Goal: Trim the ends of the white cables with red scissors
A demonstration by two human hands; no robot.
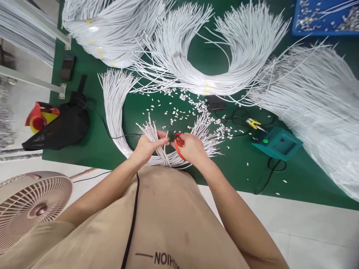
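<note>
My left hand [148, 146] is closed around a small bunch of white wires [150, 129], whose ends fan out above the fingers. My right hand [192, 148] grips orange-handled pliers [178, 148], with the dark tool head pointing toward the left hand's fingertips. Between the two hands one wire end stands up near the left thumb; whether the jaws touch it is too small to tell. A curved bundle of white wires [112, 108] lies around the hands on the green table [134, 108], its right-hand ends spread beside the right hand.
Larger wire bundles [207, 80] lie behind, with small white scraps [182, 96] scattered before them. To the right are a teal device [276, 144], yellow-handled pliers [254, 123] and plastic-covered wires [322, 97]. A blue tray [322, 33] sits back right, a black bag [63, 127] left, a fan [36, 209] lower left.
</note>
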